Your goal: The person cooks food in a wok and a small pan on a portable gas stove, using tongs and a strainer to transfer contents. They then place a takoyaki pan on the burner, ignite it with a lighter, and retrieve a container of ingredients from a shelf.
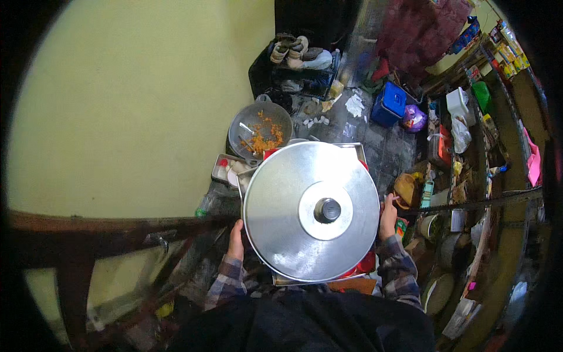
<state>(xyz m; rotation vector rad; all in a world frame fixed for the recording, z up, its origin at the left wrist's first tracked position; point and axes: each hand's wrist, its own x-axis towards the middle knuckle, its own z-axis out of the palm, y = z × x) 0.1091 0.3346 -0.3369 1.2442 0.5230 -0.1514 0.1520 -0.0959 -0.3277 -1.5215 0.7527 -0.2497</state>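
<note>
A large round metal lid (281, 198) with a black knob (329, 210) lies in front of my body, on top of a metal tray (358, 150) whose corners stick out around it. Some red items (366, 263) show beneath the lid's edge. My left hand (236, 242) is at the left side of the lid and tray, thumb up, its fingers hidden below. At the right side is my right hand (387, 218), also largely hidden underneath; how firmly either hand grips cannot be seen.
Beyond the lid stands a wok (283, 115) with orange food and utensils, beside a small tray of food (216, 174). Shoes (297, 53) sit on a rack farther back. A blue cooler box (389, 104) and crowded shelves (462, 207) are on the right. A wooden frame (114, 229) stands left.
</note>
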